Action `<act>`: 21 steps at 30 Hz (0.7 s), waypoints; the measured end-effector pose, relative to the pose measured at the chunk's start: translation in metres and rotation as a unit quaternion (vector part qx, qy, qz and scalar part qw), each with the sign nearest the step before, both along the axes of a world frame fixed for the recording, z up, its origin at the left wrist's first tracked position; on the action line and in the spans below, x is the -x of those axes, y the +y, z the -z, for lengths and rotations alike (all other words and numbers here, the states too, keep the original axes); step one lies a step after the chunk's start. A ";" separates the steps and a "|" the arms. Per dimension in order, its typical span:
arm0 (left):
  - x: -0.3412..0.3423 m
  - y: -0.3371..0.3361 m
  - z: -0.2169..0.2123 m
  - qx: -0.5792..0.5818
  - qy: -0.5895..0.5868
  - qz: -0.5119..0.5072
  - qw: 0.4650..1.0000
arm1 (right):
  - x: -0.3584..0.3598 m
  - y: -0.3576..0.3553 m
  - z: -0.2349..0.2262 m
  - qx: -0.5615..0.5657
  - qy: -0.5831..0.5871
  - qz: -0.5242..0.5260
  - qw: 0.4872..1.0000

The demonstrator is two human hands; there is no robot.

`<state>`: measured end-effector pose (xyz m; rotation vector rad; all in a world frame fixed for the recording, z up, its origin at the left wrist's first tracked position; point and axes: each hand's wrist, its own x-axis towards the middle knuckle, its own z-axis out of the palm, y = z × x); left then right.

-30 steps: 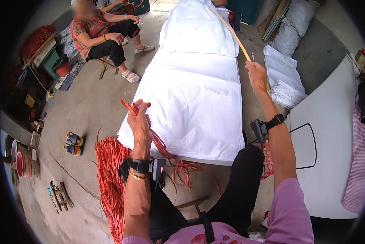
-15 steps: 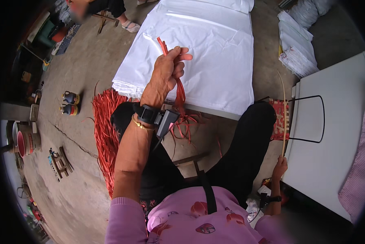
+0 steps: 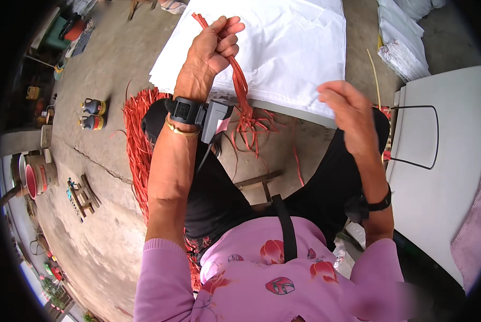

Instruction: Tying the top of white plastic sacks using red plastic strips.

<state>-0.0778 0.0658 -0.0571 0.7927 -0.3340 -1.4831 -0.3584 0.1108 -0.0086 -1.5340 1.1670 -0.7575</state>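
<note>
My left hand [image 3: 215, 47] is closed around a bundle of red strips [image 3: 239, 80]. The short ends stick out past the thumb, and the long ends hang down over the near table edge between my knees. Beneath that hand lies a stack of white cloth-like sheets [image 3: 289, 59] on the table. My right hand [image 3: 350, 115] is raised over the near right corner of the stack, its fingers stretched toward the left and slightly blurred. Nothing shows in it. Behind it stands a thin pale stick [image 3: 373, 75], apart from the fingers as far as I see.
A large heap of red strips [image 3: 138, 150] lies by my left leg. On the right are a white cabinet-like surface [image 3: 439, 214] and a black wire loop [image 3: 436, 137]. Two dark bottles [image 3: 94, 106], a small wooden stool [image 3: 82, 196] and buckets [image 3: 32, 180] stand on the left floor.
My right hand has let go of the pale stick and come up and left to the table corner. My left hand has moved farther away, still holding the red strips.
</note>
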 end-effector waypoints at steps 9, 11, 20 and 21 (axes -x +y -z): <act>0.004 -0.001 -0.002 -0.005 -0.014 0.007 1.000 | -0.103 -0.022 0.082 0.089 0.047 -0.103 0.990; 0.000 -0.004 -0.004 0.001 -0.024 0.006 1.000 | -0.097 -0.027 0.077 0.123 0.036 -0.101 0.987; -0.042 0.008 -0.020 0.025 -0.089 -0.139 0.986 | -0.043 -0.082 0.081 -0.052 0.104 -0.096 0.988; -0.025 0.011 -0.019 -0.016 -0.130 -0.073 0.989 | -0.049 -0.080 0.060 -0.100 0.105 -0.096 0.985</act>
